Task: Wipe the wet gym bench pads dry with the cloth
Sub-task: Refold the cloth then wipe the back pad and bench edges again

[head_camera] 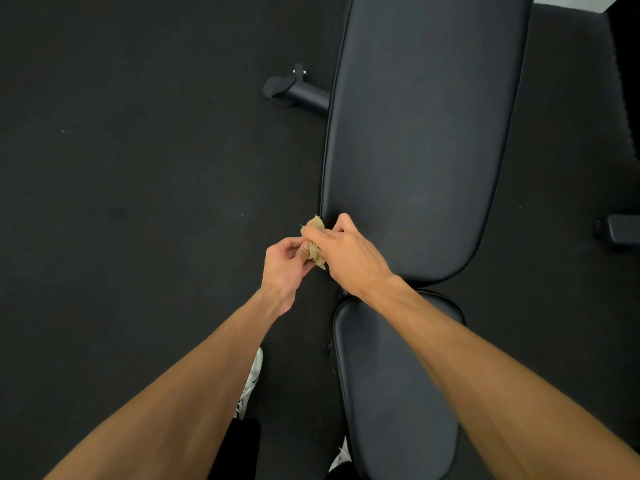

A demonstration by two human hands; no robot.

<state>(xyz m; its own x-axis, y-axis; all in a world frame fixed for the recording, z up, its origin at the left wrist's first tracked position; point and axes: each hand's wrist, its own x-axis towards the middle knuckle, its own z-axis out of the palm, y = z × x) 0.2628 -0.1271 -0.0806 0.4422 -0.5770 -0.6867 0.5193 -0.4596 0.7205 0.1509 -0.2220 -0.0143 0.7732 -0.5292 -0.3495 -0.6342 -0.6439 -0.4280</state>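
Two hands pinching cloth (314, 244) (bunched) between them, beside back pad (422, 133)

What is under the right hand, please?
Under the right hand lies the near left corner of the long pad. Its fingers and the left hand grip a tan cloth. The pad surface beneath the palm is covered.

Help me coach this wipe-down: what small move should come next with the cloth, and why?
Probably spread the tan cloth flat and lay it on the long back pad. Both the left hand and right hand pinch it bunched up beside the pad's near left corner, so little fabric would meet the surface. Wetness on the pad cannot be made out.
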